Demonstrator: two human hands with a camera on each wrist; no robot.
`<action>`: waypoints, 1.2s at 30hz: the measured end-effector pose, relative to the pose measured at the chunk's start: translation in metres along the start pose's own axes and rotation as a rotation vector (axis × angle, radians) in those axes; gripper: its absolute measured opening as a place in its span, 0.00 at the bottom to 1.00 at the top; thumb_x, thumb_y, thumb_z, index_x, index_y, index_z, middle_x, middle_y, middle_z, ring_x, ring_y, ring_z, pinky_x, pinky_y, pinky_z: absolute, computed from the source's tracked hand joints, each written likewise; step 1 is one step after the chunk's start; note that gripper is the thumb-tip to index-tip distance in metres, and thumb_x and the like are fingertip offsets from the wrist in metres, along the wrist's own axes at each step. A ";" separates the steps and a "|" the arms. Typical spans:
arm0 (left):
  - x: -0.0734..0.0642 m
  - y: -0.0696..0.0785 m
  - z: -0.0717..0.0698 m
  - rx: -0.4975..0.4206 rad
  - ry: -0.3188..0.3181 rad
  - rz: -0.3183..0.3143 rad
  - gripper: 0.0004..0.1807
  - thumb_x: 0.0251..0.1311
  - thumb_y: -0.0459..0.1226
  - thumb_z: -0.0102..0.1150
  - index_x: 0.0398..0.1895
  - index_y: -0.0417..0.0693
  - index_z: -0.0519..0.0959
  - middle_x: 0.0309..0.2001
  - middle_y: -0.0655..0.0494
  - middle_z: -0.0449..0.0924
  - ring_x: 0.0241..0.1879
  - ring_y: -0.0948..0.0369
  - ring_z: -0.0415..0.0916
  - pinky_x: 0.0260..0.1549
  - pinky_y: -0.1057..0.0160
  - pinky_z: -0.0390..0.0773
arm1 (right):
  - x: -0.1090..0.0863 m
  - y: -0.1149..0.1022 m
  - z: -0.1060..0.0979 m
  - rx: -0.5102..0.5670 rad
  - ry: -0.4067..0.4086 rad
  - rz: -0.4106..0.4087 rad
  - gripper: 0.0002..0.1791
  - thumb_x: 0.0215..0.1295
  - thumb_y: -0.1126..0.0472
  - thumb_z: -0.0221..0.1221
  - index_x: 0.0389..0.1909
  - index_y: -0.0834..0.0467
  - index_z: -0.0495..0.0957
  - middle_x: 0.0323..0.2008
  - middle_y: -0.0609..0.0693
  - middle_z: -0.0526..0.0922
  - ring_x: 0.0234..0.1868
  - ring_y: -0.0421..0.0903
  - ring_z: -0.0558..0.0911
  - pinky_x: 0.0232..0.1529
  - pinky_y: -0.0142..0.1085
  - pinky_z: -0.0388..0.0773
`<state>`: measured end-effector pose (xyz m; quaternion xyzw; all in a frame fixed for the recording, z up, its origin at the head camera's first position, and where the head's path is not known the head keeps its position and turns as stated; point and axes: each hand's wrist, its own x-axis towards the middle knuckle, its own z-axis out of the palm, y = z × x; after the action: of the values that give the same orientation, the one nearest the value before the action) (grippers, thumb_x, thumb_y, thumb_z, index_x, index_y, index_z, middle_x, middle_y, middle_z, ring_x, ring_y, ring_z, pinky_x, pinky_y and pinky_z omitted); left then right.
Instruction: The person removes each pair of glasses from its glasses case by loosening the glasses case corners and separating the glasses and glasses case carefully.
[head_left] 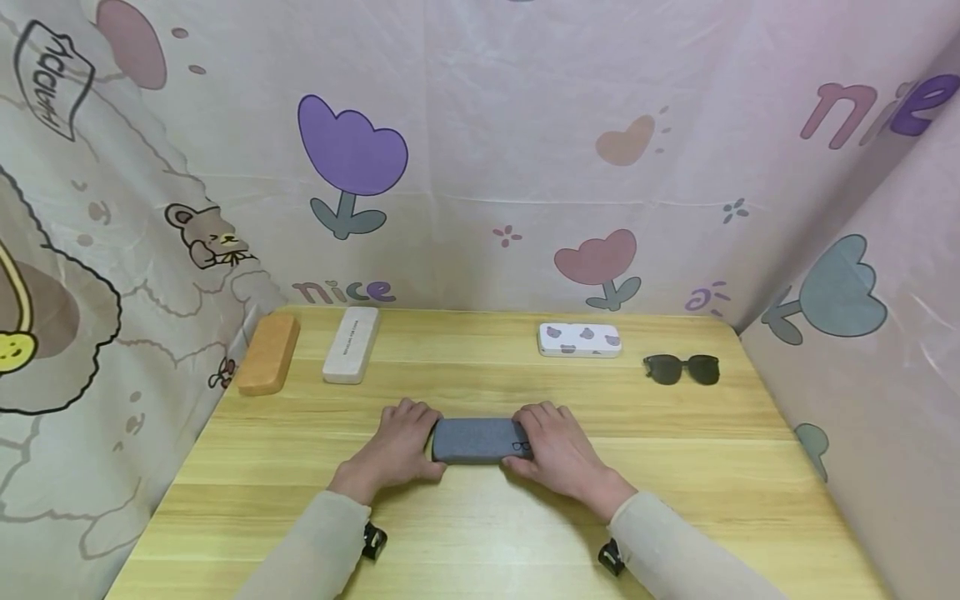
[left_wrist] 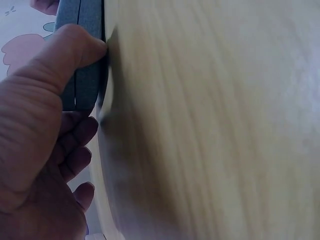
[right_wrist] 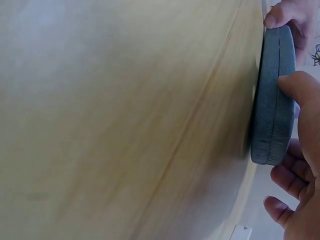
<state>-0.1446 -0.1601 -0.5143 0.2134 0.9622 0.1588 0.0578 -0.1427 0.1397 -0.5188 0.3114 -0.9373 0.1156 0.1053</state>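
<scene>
A grey-blue glasses case (head_left: 474, 441) with a small glasses print near its right end lies lengthwise in front of me, lid down along its seam. My left hand (head_left: 397, 446) grips its left end, thumb on the near side and fingers at the far side. At the opposite end my right hand (head_left: 558, 446) holds it the same way, covering the right tip. In the right wrist view the thumb presses the side of the case (right_wrist: 270, 115) by the seam. Dark sunglasses (head_left: 682, 369) rest folded out on the table, beyond my right hand.
Toward the back left lie an orange case (head_left: 268, 354) and a white case with lettering (head_left: 352, 345). A white case with purplish-grey patches (head_left: 580, 340) sits at the back right. Printed curtains (head_left: 465, 250) border the wooden table (head_left: 480, 533) at the back and sides.
</scene>
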 end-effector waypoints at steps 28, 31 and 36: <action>-0.001 -0.003 0.000 -0.050 -0.001 0.025 0.41 0.51 0.55 0.76 0.65 0.42 0.78 0.58 0.49 0.80 0.59 0.49 0.70 0.60 0.43 0.65 | 0.000 0.000 0.002 -0.026 0.015 -0.007 0.35 0.61 0.32 0.68 0.56 0.56 0.80 0.52 0.50 0.84 0.51 0.47 0.79 0.51 0.43 0.75; -0.001 -0.003 0.001 -0.047 0.002 0.024 0.41 0.51 0.54 0.76 0.65 0.43 0.78 0.58 0.50 0.80 0.59 0.50 0.70 0.60 0.43 0.66 | 0.000 0.000 0.002 -0.031 0.016 -0.005 0.35 0.61 0.31 0.67 0.55 0.56 0.80 0.53 0.50 0.85 0.51 0.47 0.79 0.51 0.43 0.74; 0.000 -0.004 0.003 -0.047 0.007 0.021 0.40 0.51 0.55 0.76 0.64 0.43 0.78 0.58 0.50 0.80 0.59 0.50 0.70 0.60 0.43 0.66 | -0.001 0.000 0.002 -0.043 0.023 -0.006 0.35 0.62 0.31 0.67 0.55 0.56 0.80 0.53 0.50 0.85 0.51 0.48 0.79 0.51 0.43 0.75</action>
<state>-0.1454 -0.1625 -0.5180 0.2215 0.9562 0.1827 0.0578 -0.1423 0.1394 -0.5207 0.3106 -0.9373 0.0989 0.1230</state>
